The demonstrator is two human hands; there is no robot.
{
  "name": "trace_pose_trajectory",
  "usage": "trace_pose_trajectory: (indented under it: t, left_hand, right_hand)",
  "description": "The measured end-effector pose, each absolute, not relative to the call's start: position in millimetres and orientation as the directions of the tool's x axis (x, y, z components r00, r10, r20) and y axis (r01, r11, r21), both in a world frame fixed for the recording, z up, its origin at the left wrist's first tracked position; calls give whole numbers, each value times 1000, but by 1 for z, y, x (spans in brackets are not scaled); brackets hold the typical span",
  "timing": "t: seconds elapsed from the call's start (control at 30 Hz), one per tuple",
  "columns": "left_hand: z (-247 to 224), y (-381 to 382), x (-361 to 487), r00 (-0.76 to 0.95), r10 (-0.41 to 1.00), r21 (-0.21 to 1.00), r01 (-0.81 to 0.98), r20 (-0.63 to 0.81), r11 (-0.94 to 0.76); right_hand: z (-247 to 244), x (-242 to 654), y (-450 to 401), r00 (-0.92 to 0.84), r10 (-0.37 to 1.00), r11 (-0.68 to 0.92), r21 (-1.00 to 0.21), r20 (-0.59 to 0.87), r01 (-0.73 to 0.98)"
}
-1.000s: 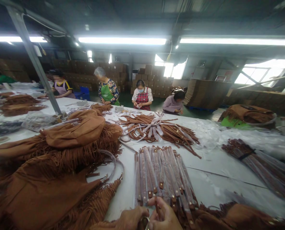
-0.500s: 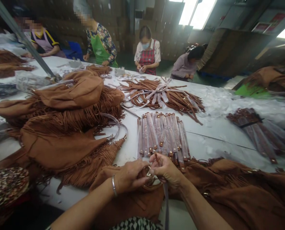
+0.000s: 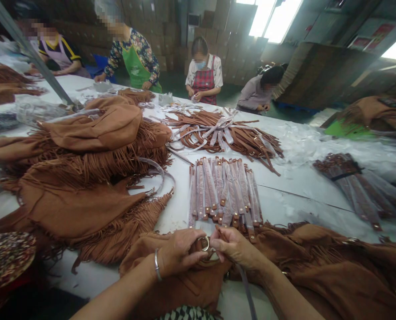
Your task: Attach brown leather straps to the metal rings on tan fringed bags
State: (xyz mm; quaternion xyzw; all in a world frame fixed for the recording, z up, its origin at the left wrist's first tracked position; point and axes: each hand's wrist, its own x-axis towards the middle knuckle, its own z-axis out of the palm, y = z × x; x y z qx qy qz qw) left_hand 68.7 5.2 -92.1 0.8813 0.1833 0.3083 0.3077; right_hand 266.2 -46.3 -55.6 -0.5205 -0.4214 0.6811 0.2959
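Observation:
My left hand [image 3: 183,250], with a silver bangle at the wrist, pinches a metal ring [image 3: 204,243] on a brown fringed bag [image 3: 171,284] lying in front of me. Close to its right, my right hand [image 3: 233,246] is closed on the brown tip of a strap [image 3: 247,291], whose wrapped length hangs below that hand. The strap tip and the ring are near each other but apart. Just beyond both hands lies a row of plastic-wrapped brown straps [image 3: 222,191] with metal studs.
Brown fringed bags [image 3: 94,129] are piled at the left, more bags [image 3: 344,266] lie at the right. Loose straps [image 3: 224,131] and a tied strap bundle [image 3: 354,182] lie farther back. Several people stand or lean along the table's far side.
My right hand has lowered slightly and moved a little right of the ring, which now shows more fully. The hanging strap has swung to the right.

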Motion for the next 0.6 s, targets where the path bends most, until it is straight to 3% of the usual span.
trace_pose_trajectory:
  t: [0.17,0.33,0.6]
  left_hand:
    - [-88,3,71,767,500,675,120,403,-728]
    - [-84,-1,69,774,555,636,268,306,-724]
    - [-97,-2,64,755,420,436,197,504,-878]
  right_hand:
    - [-56,252,-46,-192,866,-468,-884,-462,15]
    - [-51,248,-45,-196,847,-497,-867,-495,44]
    - [-47,243,-44,-195,833,-498,-855,-518,146]
